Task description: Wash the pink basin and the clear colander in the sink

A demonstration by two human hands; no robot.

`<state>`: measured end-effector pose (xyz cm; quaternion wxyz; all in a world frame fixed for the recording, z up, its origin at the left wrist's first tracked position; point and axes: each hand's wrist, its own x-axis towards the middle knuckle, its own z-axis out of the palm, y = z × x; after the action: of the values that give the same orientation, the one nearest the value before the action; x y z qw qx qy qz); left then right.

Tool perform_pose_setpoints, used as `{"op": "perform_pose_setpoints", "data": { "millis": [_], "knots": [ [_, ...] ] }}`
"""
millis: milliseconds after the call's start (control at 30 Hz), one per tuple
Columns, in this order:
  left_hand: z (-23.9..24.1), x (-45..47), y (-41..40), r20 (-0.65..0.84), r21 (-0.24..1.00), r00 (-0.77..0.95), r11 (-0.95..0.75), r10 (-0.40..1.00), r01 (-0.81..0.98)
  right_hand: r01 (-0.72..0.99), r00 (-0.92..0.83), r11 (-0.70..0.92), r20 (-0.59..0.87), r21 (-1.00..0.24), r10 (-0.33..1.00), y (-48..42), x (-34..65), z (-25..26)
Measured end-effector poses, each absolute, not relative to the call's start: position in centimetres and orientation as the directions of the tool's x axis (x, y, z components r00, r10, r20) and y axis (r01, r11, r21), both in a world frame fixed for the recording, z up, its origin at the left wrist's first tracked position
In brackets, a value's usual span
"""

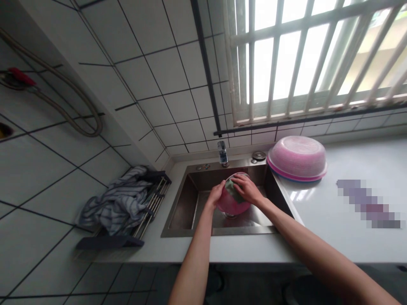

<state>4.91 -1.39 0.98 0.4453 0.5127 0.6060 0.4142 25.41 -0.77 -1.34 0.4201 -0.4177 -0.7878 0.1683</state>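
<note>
Grasping a pink bowl [234, 207] by its edge, left hand [216, 195] has open sink [185, 209] alongside while right hand [248, 189] holds green cloth [232, 190].

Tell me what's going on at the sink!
A person is holding a pink bowl over the sink. The left hand grips the bowl's left side, and the right hand holds a green cloth against it. Another pink basin sits upside down on the counter to the right. On the left, a striped cloth lies bunched up on a rack.
</note>
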Motion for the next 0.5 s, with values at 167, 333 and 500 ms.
{"op": "perform_pose_setpoints", "data": {
  "millis": [167, 333, 500],
  "knots": [
    [1.6, 3.9, -1.0, -0.024, 0.855, -0.249, 0.149, 0.968, 0.497, 0.482, -0.487, 0.745, 0.565, -0.461, 0.666, -2.7, 23.1, -0.5],
    [1.6, 3.6, -1.0, -0.044, 0.887, -0.15, 0.108, 0.988, 0.45, 0.327, -0.667, 0.867, 0.558, -0.376, 0.494, -3.9, 21.8, 0.4],
    [1.3, 4.5, -1.3, -0.121, 0.916, -0.066, 0.137, 0.99, 0.377, 0.368, -0.525, 0.723, 0.511, -0.585, 0.681, -1.1, 25.4, -0.3]
  ]
}}
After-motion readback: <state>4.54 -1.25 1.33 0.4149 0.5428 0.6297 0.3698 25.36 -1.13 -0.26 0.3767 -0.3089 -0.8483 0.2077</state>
